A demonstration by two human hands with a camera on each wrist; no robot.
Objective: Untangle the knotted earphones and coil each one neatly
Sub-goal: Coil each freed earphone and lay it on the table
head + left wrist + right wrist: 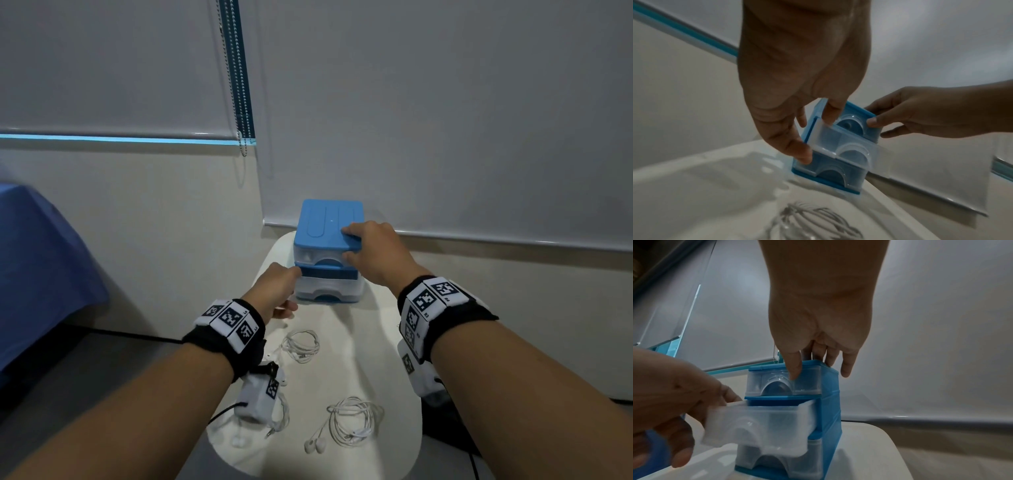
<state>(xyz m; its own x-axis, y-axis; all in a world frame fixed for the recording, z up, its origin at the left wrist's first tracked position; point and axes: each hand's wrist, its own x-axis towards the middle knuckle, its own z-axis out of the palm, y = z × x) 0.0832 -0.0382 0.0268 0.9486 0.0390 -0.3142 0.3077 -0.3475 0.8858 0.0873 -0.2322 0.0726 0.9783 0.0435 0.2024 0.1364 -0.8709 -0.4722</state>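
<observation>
Small blue drawer unit (pixel 329 240) stands centre frame at the far end of the white table (pixel 383 342). Right hand (pixel 373 253) steadies it: fingers on the lid, thumb down the front of the top drawer. Left hand (pixel 277 291) pinches the left corner of the clear middle drawer (pixel 760 421), thumb below, fingers above; the drawer sits partly out. Three coiled white earphones on the table: one mid-frame (pixel 301 344), one lower centre (pixel 349 423), one lower left, partly under the left wrist unit (pixel 277 418).
</observation>
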